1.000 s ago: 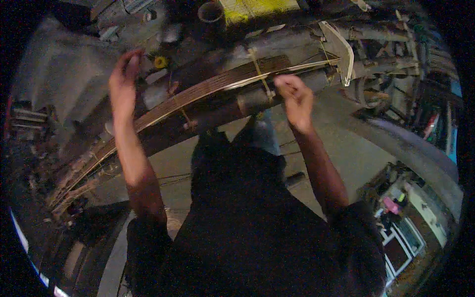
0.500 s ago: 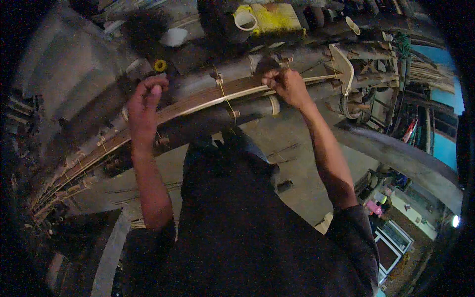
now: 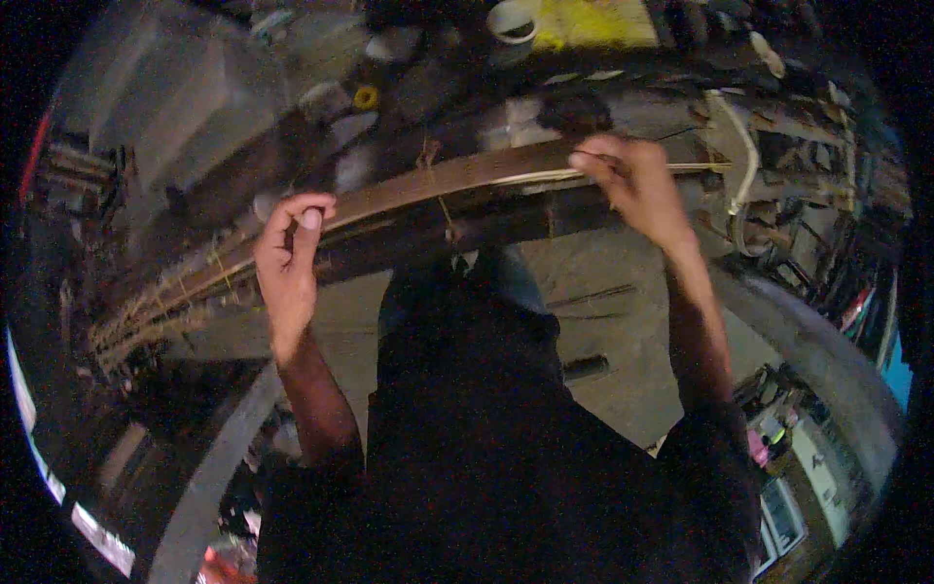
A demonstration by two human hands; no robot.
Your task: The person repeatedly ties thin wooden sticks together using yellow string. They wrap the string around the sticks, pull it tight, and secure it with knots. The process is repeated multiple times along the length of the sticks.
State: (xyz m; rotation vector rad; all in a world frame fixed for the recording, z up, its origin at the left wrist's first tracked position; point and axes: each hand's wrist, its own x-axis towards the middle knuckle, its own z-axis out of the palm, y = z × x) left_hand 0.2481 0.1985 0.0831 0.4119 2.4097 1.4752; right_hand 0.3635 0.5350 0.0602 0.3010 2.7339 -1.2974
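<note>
A long, narrow band of brown strips (image 3: 428, 185) runs across in front of me, with a pale edge toward my body. Thin yellowish cords (image 3: 445, 207) cross it at intervals. At the band's left part is my left hand (image 3: 289, 253), its thumb and index finger pressed together. Further right, my right hand (image 3: 634, 185) pinches above the pale edge, fingers curled. Anything thin between the fingertips of either hand is too small and blurred to make out. A pale curved bracket (image 3: 747, 156) stands at the band's right end.
Beyond the band lie a yellow ring (image 3: 365, 96), a white cup (image 3: 514, 23) and a yellow sheet (image 3: 608, 24). A grey beam (image 3: 822, 326) slants along the right side. Thin sticks (image 3: 593, 300) lie on the floor.
The view has shifted and blurred. My right hand has moved right along the band, and the hands are further apart. My left thumb and index finger have come together.
</note>
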